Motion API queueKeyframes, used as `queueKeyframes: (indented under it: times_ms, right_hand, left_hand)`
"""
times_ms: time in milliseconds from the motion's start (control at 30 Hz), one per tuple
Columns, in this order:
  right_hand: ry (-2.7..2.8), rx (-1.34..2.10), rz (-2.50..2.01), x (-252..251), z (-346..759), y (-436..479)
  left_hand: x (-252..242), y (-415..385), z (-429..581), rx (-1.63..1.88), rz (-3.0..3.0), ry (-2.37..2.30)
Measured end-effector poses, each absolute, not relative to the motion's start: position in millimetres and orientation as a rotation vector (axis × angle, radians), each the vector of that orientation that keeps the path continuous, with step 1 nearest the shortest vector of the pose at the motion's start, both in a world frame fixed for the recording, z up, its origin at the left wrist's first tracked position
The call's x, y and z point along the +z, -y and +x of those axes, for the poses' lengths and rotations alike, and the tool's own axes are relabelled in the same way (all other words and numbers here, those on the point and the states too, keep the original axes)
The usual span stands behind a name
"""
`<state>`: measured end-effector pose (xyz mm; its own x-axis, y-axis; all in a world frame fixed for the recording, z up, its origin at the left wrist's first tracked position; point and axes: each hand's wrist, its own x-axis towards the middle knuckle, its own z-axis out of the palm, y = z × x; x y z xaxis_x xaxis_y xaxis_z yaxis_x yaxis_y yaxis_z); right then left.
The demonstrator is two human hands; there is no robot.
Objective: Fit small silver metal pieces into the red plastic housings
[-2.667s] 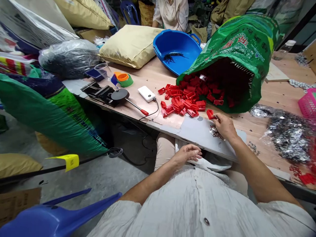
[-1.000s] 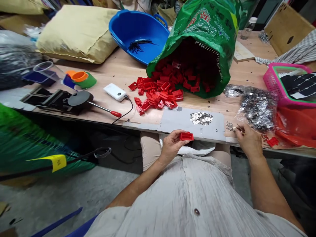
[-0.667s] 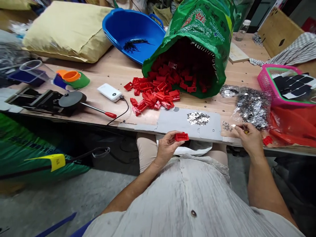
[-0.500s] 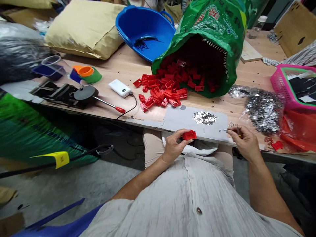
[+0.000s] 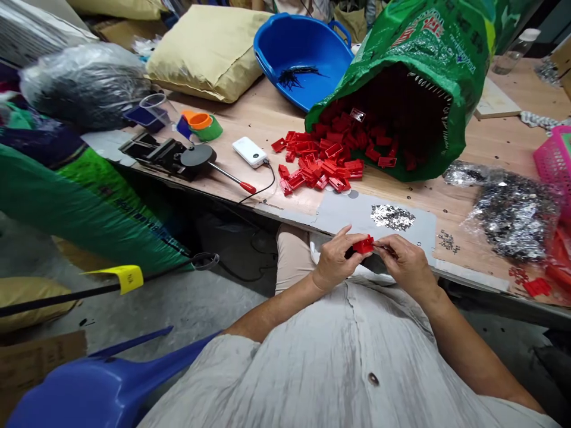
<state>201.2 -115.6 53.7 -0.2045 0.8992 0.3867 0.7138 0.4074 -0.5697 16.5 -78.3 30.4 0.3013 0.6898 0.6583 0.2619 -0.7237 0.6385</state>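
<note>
Pinched in the fingers of my left hand (image 5: 335,261) is a small red plastic housing (image 5: 364,244), held just over the table's front edge. My right hand (image 5: 405,264) is closed on thin metal tweezers (image 5: 379,244), whose tip meets the right side of the housing. Whether a small part sits in the tip is too small to tell. Behind the hands, a heap of shiny metal pieces (image 5: 393,217) lies on a grey sheet (image 5: 336,211). More red housings (image 5: 319,169) spill from a green sack (image 5: 464,119) onto the wooden table.
A black hand press (image 5: 196,156), its red-tipped lever pointing right, and a white power bank (image 5: 248,152) stand left. A blue basin (image 5: 307,53) is behind. To the right lie a clear bag of metal pieces (image 5: 513,214), a loose red part (image 5: 536,287) and a pink basket (image 5: 553,160).
My right hand has moved left from the grey sheet's right edge, bringing the tweezers to the red housing. The head view has turned left, so the table appears shifted right.
</note>
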Motion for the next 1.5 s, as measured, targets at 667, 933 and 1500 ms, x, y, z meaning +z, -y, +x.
queueKeyframes:
  times_ms: [667,933,1500]
  right_hand:
    - [1.525,1.087,-1.515,51.4,208.9,111.6]
    - [1.44,1.305,-1.346,41.2,202.6,100.6]
    - [1.162,1.743,-1.285,43.3,207.4,117.3]
  left_hand:
    - [30.4,83.6,11.6,1.407,2.1,-0.858]
    - [27.4,88.2,13.8,1.281,2.045,-0.774]
    - [23.3,97.2,13.9,1.198,1.918,-0.788]
